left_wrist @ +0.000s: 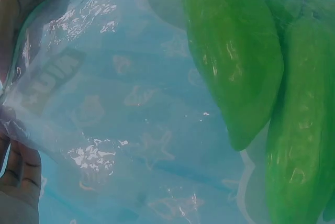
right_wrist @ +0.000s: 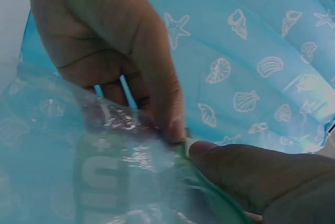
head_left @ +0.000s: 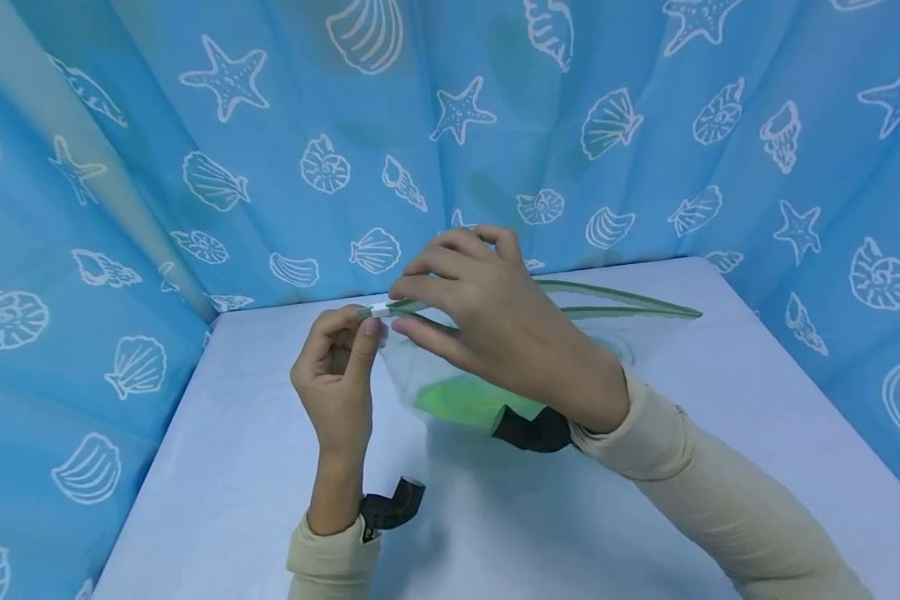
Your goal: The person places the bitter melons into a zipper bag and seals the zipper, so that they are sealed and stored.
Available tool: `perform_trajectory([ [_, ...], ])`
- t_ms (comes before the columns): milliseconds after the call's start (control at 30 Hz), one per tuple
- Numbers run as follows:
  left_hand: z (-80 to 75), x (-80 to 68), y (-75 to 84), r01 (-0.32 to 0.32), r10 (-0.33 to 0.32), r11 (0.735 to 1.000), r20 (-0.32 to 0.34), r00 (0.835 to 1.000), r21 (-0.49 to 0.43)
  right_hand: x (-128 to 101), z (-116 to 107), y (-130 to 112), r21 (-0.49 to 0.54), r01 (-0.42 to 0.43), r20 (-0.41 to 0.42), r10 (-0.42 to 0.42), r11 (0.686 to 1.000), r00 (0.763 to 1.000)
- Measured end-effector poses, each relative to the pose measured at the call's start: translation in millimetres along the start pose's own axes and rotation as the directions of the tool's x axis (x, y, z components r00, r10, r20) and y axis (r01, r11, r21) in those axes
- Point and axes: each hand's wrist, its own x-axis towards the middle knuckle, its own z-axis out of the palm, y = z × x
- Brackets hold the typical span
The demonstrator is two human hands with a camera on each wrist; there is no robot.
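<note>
A clear zip bag (head_left: 407, 371) with a green-edged mouth stands over the white table. On its zip sits a white slider (head_left: 379, 310). My left hand (head_left: 337, 367) pinches the zip end beside the slider between thumb and fingers. Across the mouth reaches my right hand (head_left: 487, 317), thumb and index finger spread apart on either side of the green strips, the thumb tip close to the slider. To the right the two strips (head_left: 607, 312) stand apart. Long glossy green vegetable-like pieces (left_wrist: 235, 62) show through the film; their exact kind is unclear.
The white table (head_left: 247, 433) meets a blue curtain (head_left: 285, 183) printed with white shells and starfish behind and at both sides. Black wrist mounts (head_left: 393, 504) sit on both forearms.
</note>
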Motion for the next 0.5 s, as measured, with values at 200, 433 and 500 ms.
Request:
perform_trajectory([
  [200,4.2,1.3,2.6,-0.034,0.033,0.999,0.015,0.999,0.032,-2.5,0.9,6.9,0.000,-0.001,-0.014,0.001,1.000,1.000],
  [433,8.0,-3.0,2.8,-0.034,0.033,0.999,0.021,0.999,0.032,-6.7,0.9,8.5,0.037,0.001,-0.026,0.000,0.999,1.000],
  [500,8.7,-4.7,2.4,-0.033,0.032,0.999,0.022,0.999,0.025,-6.3,2.3,7.7,0.044,0.017,-0.016,-0.017,0.999,1.000],
])
